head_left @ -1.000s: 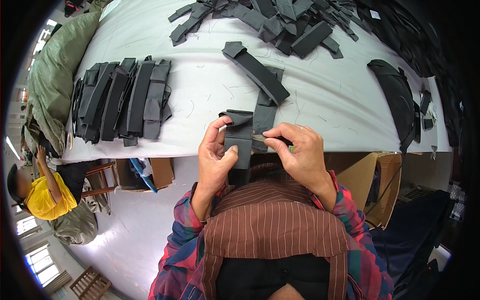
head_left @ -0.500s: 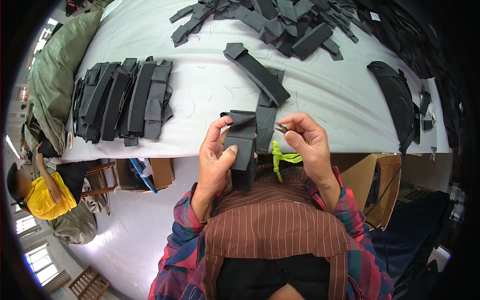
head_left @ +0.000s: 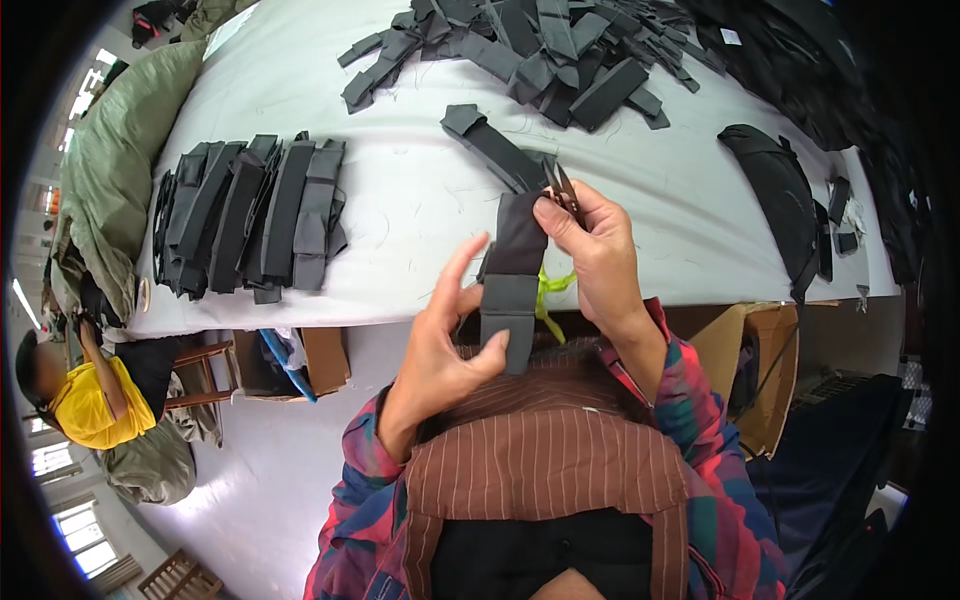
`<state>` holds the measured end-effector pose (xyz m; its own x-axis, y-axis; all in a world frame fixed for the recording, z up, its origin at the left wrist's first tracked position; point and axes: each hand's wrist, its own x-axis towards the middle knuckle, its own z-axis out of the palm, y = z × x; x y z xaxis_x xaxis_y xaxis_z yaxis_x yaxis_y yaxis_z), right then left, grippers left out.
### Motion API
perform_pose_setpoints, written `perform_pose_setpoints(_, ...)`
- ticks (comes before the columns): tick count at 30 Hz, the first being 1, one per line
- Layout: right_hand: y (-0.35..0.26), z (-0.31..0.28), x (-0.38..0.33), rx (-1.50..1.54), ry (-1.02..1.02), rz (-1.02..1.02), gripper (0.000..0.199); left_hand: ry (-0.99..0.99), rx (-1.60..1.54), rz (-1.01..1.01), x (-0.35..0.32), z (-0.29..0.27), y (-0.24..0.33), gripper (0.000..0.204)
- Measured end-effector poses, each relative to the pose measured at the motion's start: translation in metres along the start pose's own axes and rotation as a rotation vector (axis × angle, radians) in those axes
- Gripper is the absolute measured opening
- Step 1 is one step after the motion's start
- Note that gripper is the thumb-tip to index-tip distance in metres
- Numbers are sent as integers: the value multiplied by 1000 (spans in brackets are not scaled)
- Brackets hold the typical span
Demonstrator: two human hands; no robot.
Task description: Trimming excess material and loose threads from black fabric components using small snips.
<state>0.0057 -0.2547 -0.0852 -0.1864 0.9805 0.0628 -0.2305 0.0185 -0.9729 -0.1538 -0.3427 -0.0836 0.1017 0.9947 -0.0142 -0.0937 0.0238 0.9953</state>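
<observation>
1. Looking down, I see the white table taking most of the view, with the work held off its near edge so both hands can turn the piece freely.
2. A loose heap of dark strips lies at the far side; a neat row of finished-looking strips sits at left, well apart. A black bag lies at right.
3. One dark strip lies just behind the hands.
4. The dark fabric strip stands upright between the hands, above my lap.
5. My left hand pinches its lower end, thumb in front, index finger spread away.
6. My right hand pinches the top, holding small snips, with a yellow-green cord dangling below.
</observation>
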Motion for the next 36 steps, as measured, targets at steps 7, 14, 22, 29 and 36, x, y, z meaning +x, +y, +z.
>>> perform_pose_setpoints(7, -58, 6, -29, 218, -172, -128, 7, -64, 671, 386, -6, -2, 49, 76)
perform_pose_setpoints(14, -43, -3, -11, 181, -34, 68, 6, 41, 55, -54, 7, 9, 20, 39)
perform_pose_setpoints(22, -16, -4, -26, -381, -294, -580, 19, 110, -147, -15, 17, -3, 6, 18)
perform_pose_setpoints(29, 3, -5, -24, -619, -265, -744, 34, 173, -316, -66, 17, -1, 11, 16)
perform_pose_setpoints(36, -11, -17, -28, -282, -410, -273, 17, 240, -246, -120, 20, -5, 3, 15)
